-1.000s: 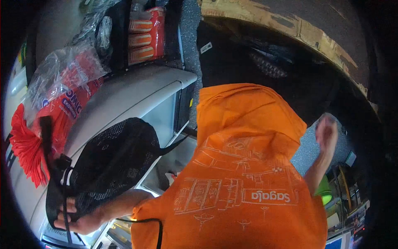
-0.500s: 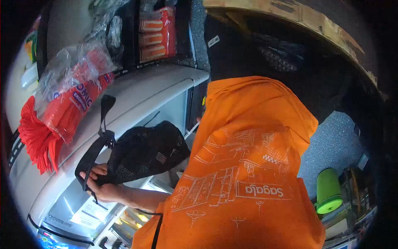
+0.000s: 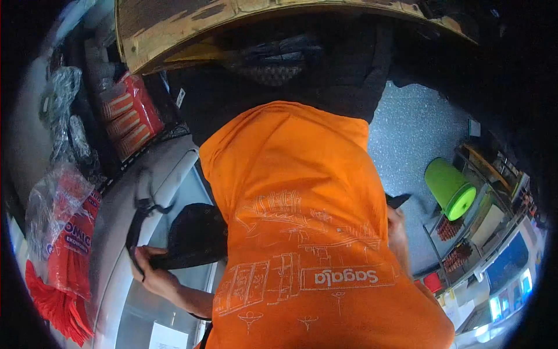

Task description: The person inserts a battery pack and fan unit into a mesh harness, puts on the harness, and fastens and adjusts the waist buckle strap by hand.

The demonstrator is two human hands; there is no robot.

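Left hand pinches a black bag by its strap, apparently supporting it, while right hand, beside the orange shirt, has unclear grip.

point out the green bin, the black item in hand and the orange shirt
Green bin (image 3: 445, 181), head view, on its side wall
Black item (image 3: 199, 237), head view, on its broad part
Orange shirt (image 3: 290, 148), head view, on its unprinted cloth
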